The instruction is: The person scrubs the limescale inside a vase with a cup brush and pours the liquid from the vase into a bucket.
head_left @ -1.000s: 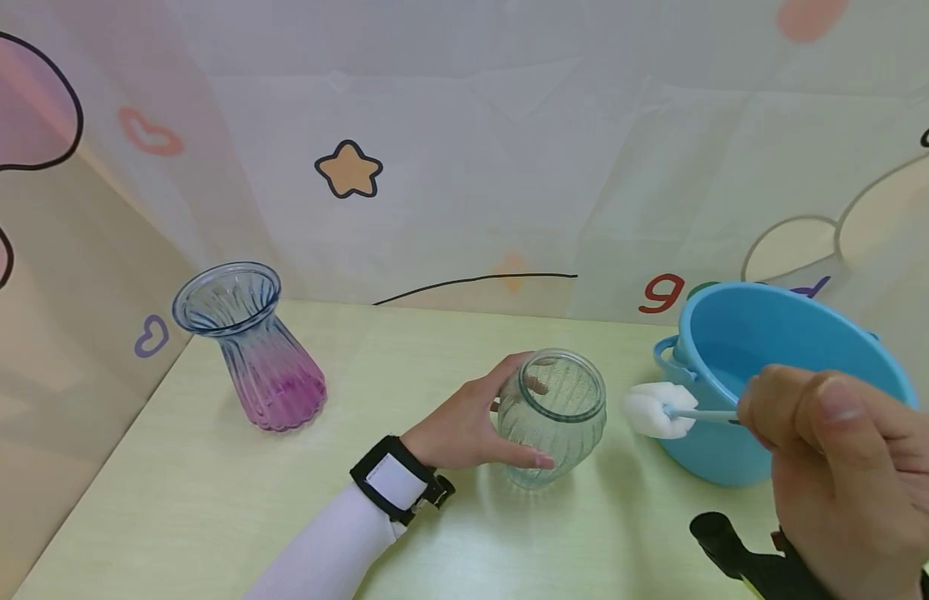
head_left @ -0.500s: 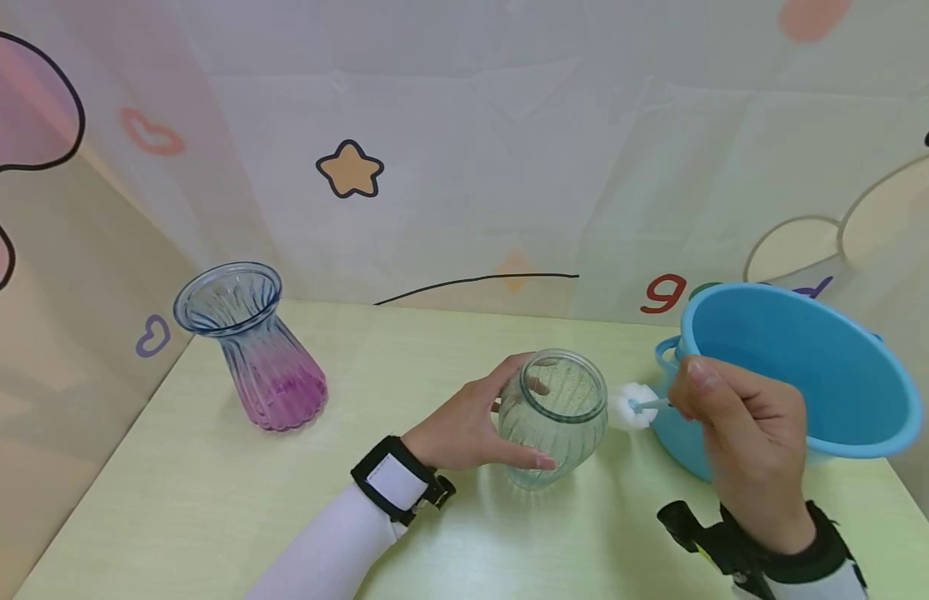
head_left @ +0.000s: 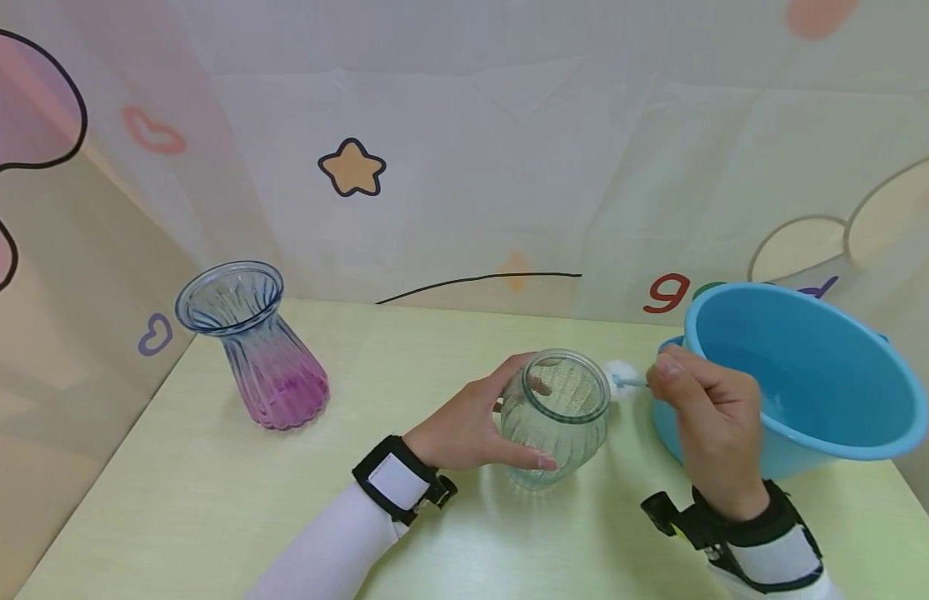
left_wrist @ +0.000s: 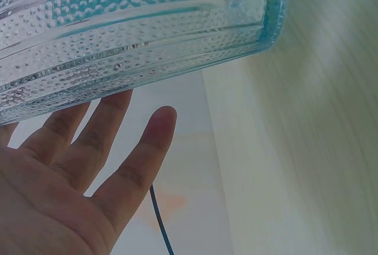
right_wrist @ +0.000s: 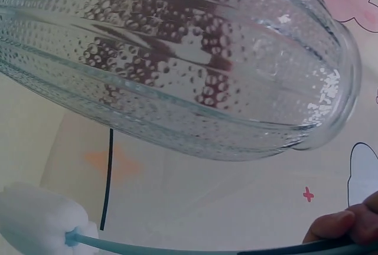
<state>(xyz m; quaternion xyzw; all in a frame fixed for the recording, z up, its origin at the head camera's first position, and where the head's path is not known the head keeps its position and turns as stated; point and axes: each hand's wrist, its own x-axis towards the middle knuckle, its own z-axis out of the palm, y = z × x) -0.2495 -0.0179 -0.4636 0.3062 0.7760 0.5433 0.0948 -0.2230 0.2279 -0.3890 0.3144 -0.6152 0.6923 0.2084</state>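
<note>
A clear ribbed glass jar (head_left: 572, 442), dimpled on its surface, stands on the table with its open mouth up. My left hand (head_left: 467, 425) grips it from the left, thumb across the front and fingers behind. In the left wrist view, several fingers (left_wrist: 97, 131) reach to the glass wall. My right hand (head_left: 715, 425) holds a sponge bottle brush by its thin light-blue handle. The white sponge head (right_wrist: 44, 216) is apart from the glass in the right wrist view; in the head view it shows just right of the jar, partly hidden by it.
A glass vase (head_left: 272, 367), blue above and pink below, stands at the left of the pale table (head_left: 172, 508). A light-blue bucket (head_left: 809, 442) is at the right, behind my right hand. A printed cloth backdrop (head_left: 464, 167) rises along the table's back.
My right hand has moved away from me and to the left, bringing the sponge brush from in front of the bucket to beside the jar. The left hand and jar have stayed put.
</note>
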